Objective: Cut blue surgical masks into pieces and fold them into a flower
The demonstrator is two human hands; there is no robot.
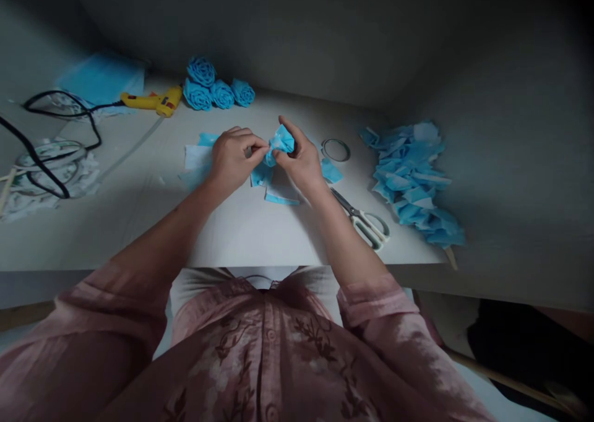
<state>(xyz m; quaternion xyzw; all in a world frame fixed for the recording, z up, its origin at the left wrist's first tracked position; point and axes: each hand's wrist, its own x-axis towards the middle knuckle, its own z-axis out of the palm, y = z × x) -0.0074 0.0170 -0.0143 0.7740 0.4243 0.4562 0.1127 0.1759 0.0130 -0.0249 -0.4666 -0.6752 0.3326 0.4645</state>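
Observation:
My right hand (301, 159) is closed round a small folded piece of blue fabric (282, 138), its thumb pressed against the lower side. The fingertips of my left hand (236, 156) pinch together at the left edge of this same piece; whether they also hold a thread or wire there is too small to make out. Under and around both hands lie cut blue-and-white fabric pieces (281, 196), partly hidden. To the right of my right hand are a ring of thin wire (336, 150) and scissors (366, 221) with pale handles.
Several finished blue fabric roses (223, 94) sit at the back beside a yellow glue gun (151, 102) with a black cord. Flat blue sheets (104, 78) lie back left, white scraps (55, 177) at left. A heap of crumpled blue strips (413, 180) lies right, by the wall.

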